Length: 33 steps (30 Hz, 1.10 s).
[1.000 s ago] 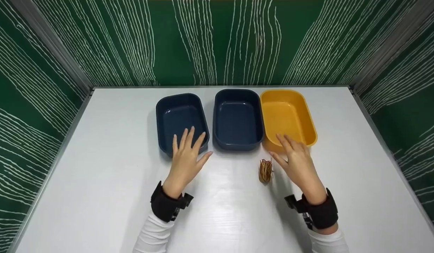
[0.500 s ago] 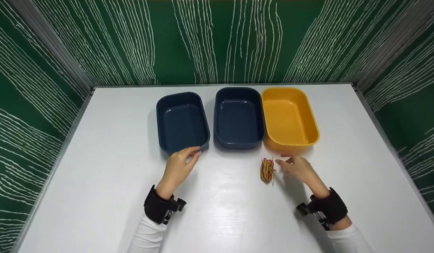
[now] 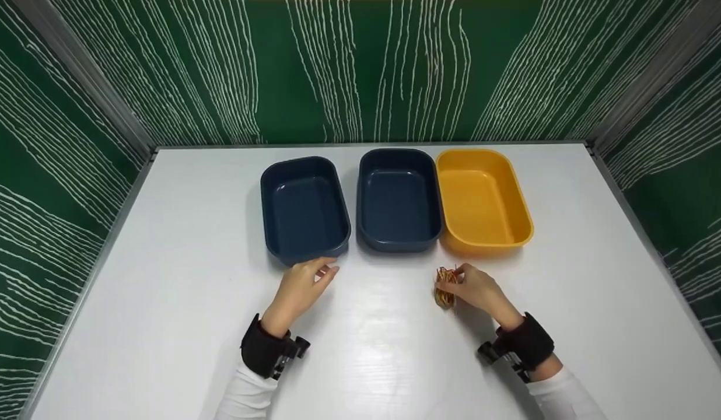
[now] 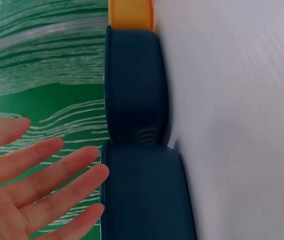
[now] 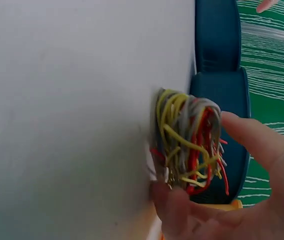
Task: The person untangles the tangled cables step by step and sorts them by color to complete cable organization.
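In the head view a folded bundle of wires [image 3: 445, 298] lies on the white table in front of the yellow bin [image 3: 484, 201]. My right hand [image 3: 480, 289] pinches it from the right, with the thumb across its near side. Yellow, grey and red strands of the wire bundle [image 5: 189, 135] show between thumb and fingers in the right wrist view. My left hand [image 3: 299, 289] hovers before the left dark blue bin [image 3: 305, 204], fingers loosely bent and holding nothing. Its spread fingers [image 4: 57, 185] appear beside that bin in the left wrist view.
A second dark blue bin [image 3: 399, 201] stands in the middle, right against the yellow one, with a narrow gap to the left bin. White table surface [image 3: 366, 350] stretches in front. Green walls [image 3: 302, 70] with white lines close off the back and sides.
My right hand was spread above the yellow bin's front, then came down beside the wire bundle and now pinches it. My left hand drew back from over the left bin, its fingers bending.
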### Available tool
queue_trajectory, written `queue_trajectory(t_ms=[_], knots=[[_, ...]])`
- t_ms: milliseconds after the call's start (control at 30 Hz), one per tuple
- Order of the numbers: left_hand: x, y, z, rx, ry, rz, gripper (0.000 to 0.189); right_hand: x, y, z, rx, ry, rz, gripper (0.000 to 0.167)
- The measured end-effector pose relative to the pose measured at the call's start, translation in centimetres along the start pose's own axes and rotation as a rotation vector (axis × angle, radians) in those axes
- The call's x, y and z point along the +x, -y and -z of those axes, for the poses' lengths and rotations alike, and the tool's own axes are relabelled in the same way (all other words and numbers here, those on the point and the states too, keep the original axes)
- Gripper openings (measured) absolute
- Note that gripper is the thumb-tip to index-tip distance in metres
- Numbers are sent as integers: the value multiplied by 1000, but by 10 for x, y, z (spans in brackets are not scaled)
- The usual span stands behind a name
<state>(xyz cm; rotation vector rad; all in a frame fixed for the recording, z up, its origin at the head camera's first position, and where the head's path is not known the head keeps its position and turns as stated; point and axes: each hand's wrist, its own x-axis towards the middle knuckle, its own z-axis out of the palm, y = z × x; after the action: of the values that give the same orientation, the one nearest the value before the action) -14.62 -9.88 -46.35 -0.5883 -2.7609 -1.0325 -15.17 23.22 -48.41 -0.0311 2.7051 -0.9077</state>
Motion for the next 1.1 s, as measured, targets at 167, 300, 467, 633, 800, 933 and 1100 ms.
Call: queue_trajectory(t_ms=[167,300,467,633,800,933,1100], knots=[[0,-1,-3,9,43,-15,26,4,3,-7,9,-10,-25,48],[-1,-2,-5,21,48,-18,25,4,5,-8,10,-3,-28,48],[-3,-3,-6,21,48,-21,24,4,3,-9,38,3,-35,50],[-3,-5,-7,16,64,-17,25,-1,2,-7,83,-12,-38,53],[-3,-7,-6,18,72,-20,25,-6,9,1,155,-38,-10,55],[-2,-11,-6,11,75,-23,26,-10,20,7,241,-65,28,53],[2,-21,-8,-47,76,-25,31,-17,39,10,320,-105,57,49]])
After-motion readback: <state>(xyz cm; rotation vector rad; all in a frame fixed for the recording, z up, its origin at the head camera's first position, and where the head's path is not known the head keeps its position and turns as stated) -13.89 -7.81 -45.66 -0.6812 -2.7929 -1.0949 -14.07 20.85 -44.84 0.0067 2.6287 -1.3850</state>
